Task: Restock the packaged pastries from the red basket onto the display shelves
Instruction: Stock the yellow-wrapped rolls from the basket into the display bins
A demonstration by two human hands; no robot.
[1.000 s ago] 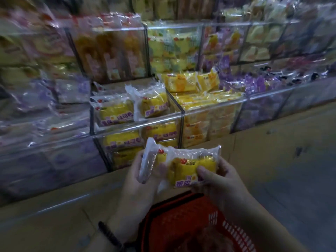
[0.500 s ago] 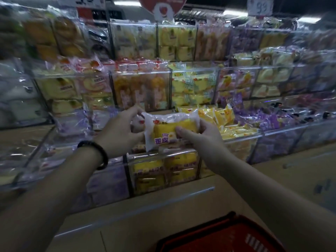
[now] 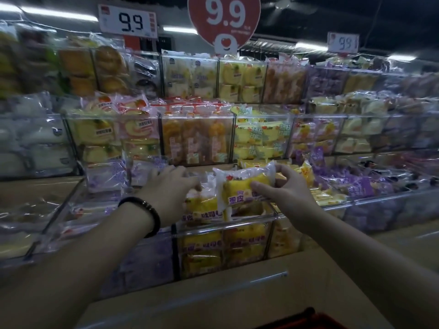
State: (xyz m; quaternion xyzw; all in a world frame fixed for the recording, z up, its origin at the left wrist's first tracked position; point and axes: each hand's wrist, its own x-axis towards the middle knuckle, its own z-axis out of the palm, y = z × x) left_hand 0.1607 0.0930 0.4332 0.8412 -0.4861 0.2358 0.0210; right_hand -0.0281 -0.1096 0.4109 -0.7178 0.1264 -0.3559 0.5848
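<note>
Right hand (image 3: 285, 188) fingers (image 3: 259, 186) pinch 1 yellow packet (image 3: 240, 186) above clear bin (image 3: 225, 225); left hand (image 3: 169, 188) fingers curl onto stocked packets (image 3: 202, 207), grip unclear; best laid flat, label forward.

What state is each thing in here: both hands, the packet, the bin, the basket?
Clear bin: open-topped, nearly full.
Yellow packet: sealed, held over that bin.
Right hand: pinching that packet.
Left hand: fingertips on packets in the bin; grip unclear.
Red basket: only its rim shows; contents hidden.
</note>
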